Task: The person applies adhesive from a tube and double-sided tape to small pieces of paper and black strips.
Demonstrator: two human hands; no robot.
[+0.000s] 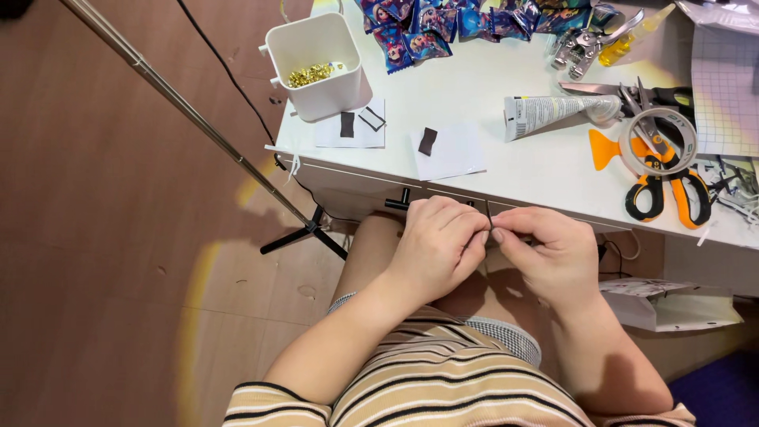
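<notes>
White table, beyond the pinching fingers. On it: white bin of gold pieces far left; paper squares with dark strips just ahead; glue tube, tape roll, orange-handled scissors right; wrapped packets farthest.

Bright, sharp; warm flare arc; edges bowed.

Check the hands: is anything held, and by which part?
Yes. Left hand and right hand pinch a small thin dark strip between their fingertips at its lower end; its upper end sticks up free.
</notes>
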